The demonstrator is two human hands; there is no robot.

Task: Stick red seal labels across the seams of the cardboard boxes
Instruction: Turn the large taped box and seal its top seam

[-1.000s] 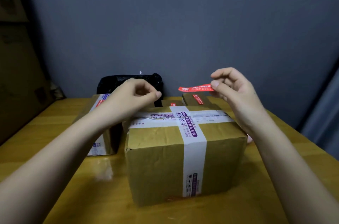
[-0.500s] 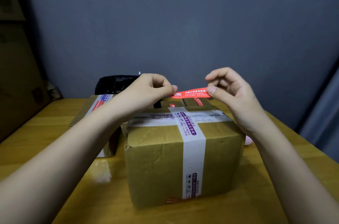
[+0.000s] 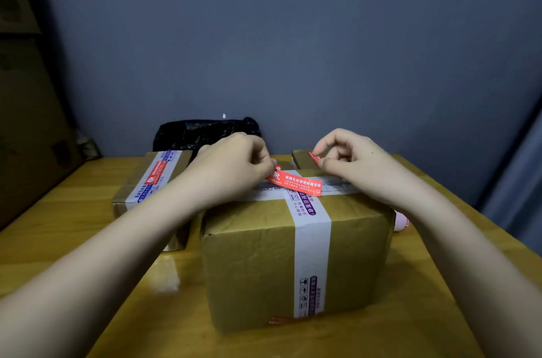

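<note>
- My left hand pinches the left end of the red printed seal label; the label lies across the white tape on top of the big brown cardboard box, dead centre.
- My right hand: thumb and forefinger pressed together at the label's right end.
- Boxes all taped closed, contents hidden.
- Three boxes: second taped box at 10 o'clock, third small box at 12.
- Black plastic bag at 11, on the yellow wooden table.
</note>
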